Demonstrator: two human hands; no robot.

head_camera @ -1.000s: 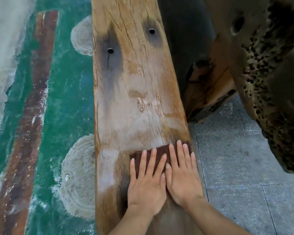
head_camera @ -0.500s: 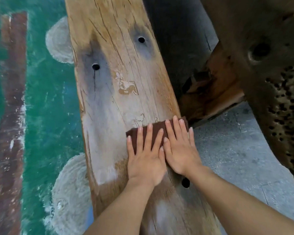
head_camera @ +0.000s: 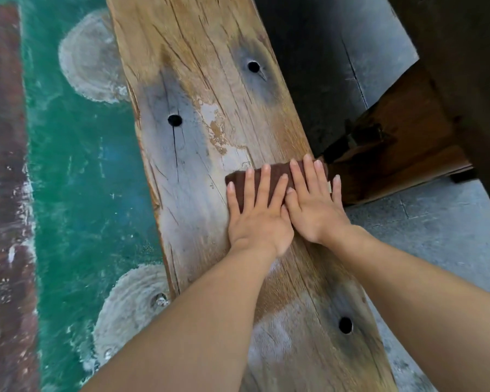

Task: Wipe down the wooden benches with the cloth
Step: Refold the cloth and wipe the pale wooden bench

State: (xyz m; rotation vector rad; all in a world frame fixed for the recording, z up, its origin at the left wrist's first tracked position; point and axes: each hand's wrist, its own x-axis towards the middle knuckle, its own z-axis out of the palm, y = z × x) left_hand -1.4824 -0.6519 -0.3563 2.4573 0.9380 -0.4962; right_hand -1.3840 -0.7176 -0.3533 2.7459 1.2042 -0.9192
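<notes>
Cloth (head_camera: 269,176) pressed flat on the bench (head_camera: 210,108), near its right edge.
Darker, damp-looking wood lies nearer the person; pale dusty patches ahead suggest much is left to wipe. The left hand (head_camera: 259,219) and right hand (head_camera: 314,207) lie side by side, palms down, fingers spread flat on the cloth, pinning rather than gripping it, arms stretched forward.

Both hands, left hand (head_camera: 259,219) and right hand (head_camera: 314,206), have pushed the cloth (head_camera: 275,174) farther up the bench (head_camera: 198,154), out to its right edge.
</notes>
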